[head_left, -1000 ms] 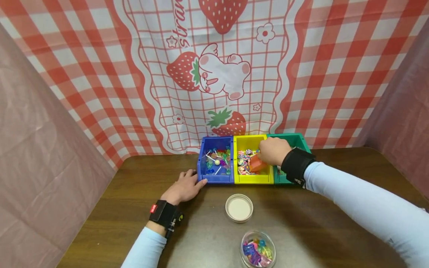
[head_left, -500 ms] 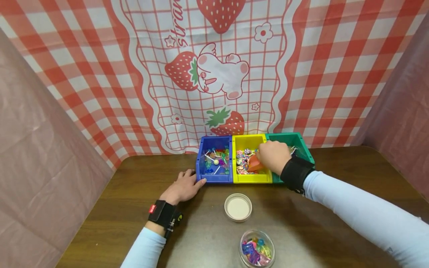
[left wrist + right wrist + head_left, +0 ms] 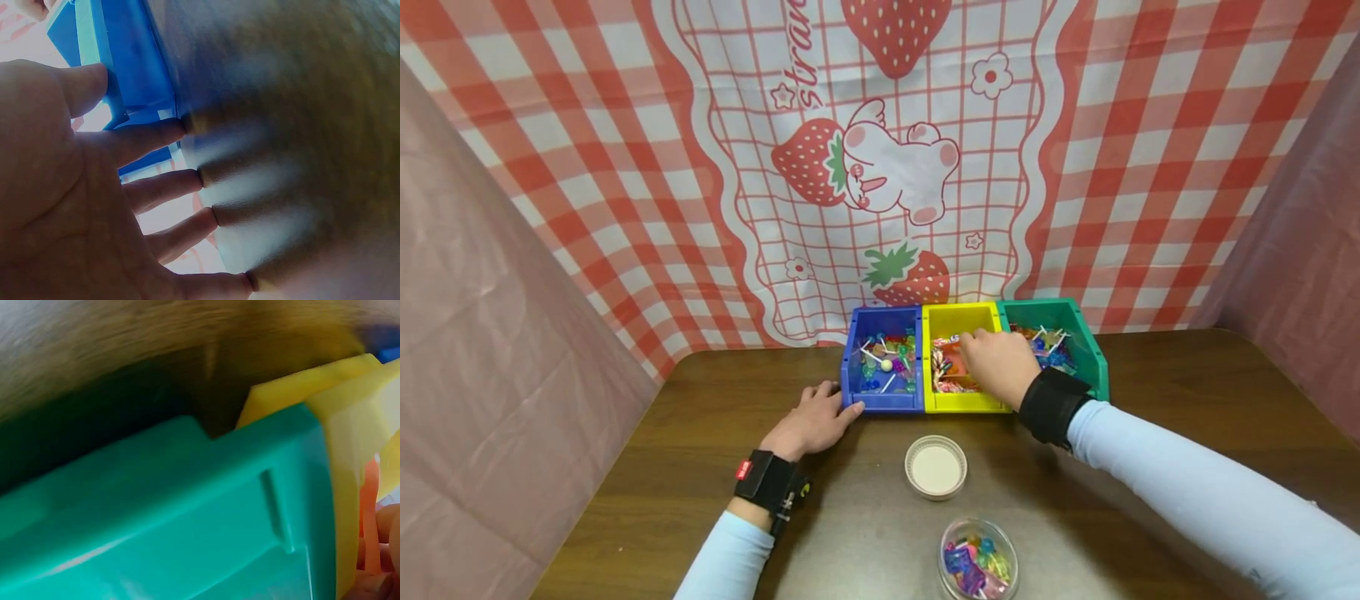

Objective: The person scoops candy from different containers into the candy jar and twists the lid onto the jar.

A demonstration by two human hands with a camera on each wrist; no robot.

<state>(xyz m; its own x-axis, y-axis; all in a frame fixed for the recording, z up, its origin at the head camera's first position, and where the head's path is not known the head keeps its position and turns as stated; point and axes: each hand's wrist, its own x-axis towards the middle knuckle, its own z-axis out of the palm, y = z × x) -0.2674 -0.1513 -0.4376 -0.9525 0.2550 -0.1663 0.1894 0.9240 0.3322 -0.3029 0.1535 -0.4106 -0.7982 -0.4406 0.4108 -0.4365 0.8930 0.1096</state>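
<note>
My right hand (image 3: 1002, 364) grips an orange scoop (image 3: 953, 358) inside the yellow bin (image 3: 968, 403), among small striped candies (image 3: 942, 379). Part of the scoop is hidden behind the fingers. In the right wrist view the scoop's orange edge (image 3: 371, 519) shows between fingers and thumb, beyond the yellow wall. My left hand (image 3: 809, 423) lies beside the blue bin (image 3: 882, 403), fingers spread. Its fingertips (image 3: 209, 215) touch the table, and the thumb rests against the bin's front corner in the left wrist view.
Right of the yellow bin stands a green bin (image 3: 1096, 367) with lollipops and colourful pieces. The blue bin holds similar pieces. In front are a round white lid (image 3: 936, 468) and a clear jar (image 3: 977, 560) of wrapped colourful candies. A checked strawberry cloth (image 3: 880, 275) hangs behind.
My right hand has moved left and deeper over the yellow bin with the scoop, uncovering more of the green bin. My left hand has stayed in place.
</note>
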